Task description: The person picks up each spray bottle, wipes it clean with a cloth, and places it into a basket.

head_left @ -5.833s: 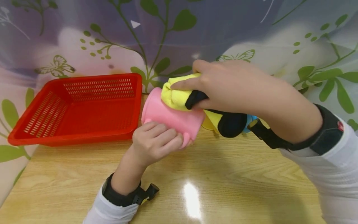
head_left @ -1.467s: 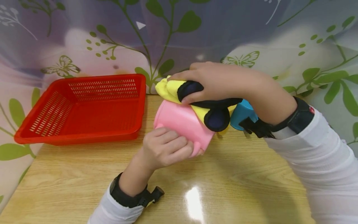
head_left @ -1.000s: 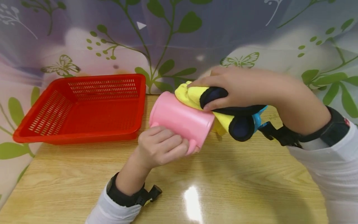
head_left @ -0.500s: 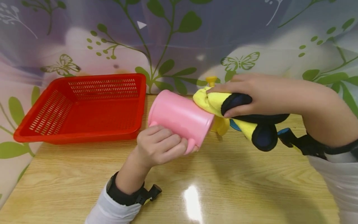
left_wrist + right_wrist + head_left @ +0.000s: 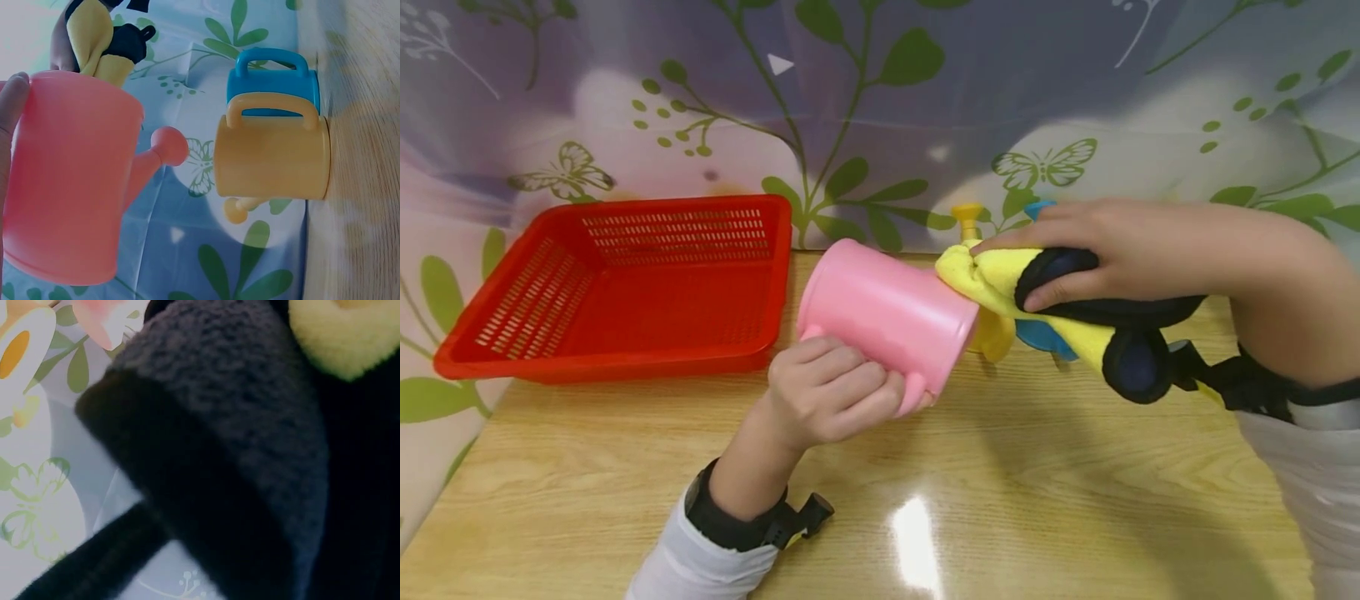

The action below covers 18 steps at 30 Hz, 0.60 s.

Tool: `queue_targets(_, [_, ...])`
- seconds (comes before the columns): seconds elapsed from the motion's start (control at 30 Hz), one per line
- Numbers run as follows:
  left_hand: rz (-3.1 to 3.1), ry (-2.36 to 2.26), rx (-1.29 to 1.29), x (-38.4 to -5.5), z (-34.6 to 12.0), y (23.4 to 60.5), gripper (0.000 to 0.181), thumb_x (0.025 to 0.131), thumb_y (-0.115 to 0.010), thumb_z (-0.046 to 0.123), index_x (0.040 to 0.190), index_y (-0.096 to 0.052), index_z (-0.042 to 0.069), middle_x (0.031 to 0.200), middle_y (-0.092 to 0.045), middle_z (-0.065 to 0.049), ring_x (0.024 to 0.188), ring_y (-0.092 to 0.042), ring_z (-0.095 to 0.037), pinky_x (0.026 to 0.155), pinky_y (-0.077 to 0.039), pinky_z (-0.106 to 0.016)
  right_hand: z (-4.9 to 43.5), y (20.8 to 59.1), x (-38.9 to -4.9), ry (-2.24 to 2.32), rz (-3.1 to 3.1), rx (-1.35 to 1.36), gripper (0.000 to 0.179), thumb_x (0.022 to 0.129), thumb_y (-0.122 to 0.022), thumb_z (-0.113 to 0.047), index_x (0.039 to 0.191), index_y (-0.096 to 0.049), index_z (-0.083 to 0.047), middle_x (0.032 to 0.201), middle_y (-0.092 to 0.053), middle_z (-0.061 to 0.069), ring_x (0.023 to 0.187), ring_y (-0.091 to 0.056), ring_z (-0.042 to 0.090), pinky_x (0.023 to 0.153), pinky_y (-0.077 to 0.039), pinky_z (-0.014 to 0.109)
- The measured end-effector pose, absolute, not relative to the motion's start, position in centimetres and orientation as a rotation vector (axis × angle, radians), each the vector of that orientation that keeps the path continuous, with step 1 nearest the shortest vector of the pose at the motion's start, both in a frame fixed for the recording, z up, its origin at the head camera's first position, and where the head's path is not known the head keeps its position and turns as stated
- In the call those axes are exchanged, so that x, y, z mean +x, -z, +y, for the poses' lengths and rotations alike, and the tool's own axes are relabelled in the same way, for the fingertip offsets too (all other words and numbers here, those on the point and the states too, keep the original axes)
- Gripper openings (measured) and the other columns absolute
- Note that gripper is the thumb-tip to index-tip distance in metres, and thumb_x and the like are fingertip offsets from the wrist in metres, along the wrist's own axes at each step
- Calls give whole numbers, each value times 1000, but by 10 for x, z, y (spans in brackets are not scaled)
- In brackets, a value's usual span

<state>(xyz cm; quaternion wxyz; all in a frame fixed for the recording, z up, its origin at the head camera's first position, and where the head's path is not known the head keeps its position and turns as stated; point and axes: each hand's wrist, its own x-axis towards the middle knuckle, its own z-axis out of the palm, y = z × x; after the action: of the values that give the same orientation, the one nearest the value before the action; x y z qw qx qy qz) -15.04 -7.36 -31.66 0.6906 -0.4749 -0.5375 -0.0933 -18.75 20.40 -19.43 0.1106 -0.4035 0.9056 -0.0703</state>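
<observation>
Leaf-printed fabric (image 5: 955, 108) hangs behind your pale wooden worktop (image 5: 1022, 508), where a red basket (image 5: 640, 367) sits at the back left corner. Your left hand (image 5: 831, 390) grips the pink watering can (image 5: 891, 304) by its handle (image 5: 913, 393), holding it tilted above the worktop, to the right of the basket, while your right hand (image 5: 1097, 246) grips a bunched yellow-and-black cloth (image 5: 988, 275) at the can's right end. Near the back edge, partly behind the cloth, stand a yellow watering can (image 5: 272, 159) and a blue watering can (image 5: 272, 81).
</observation>
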Motion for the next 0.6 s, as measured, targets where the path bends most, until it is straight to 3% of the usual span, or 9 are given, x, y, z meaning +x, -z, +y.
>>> queue_targets(0.2, [-1189,215,-1091,-149,-73,317,22,81,-73,21,67,-57,16,54,-47,8,47,-42,-5,48,-38,-17,192,189,-193,210,2638,-1169,58,88,-66,-45,141,-46,-37,134,-56,-3,123,-52,21,100,-43,47])
queue_targets(0.4, [-1202,215,-1091,-148,-70,318,24,82,-72,23,65,-56,17,54,-46,8,48,-42,-5,47,-37,-16,175,183,-199,165,2616,-1143,61,88,-62,-51,143,-45,-32,142,-52,3,130,-49,27,104,-40,51])
queue_targets(0.6, [-1217,207,-1105,-146,-69,318,22,83,-71,24,68,-58,17,55,-47,9,49,-43,-5,48,-38,-17,150,175,-198,128,2627,-1105,61,90,-61,-52,144,-44,-30,142,-50,3,128,-48,24,104,-39,49])
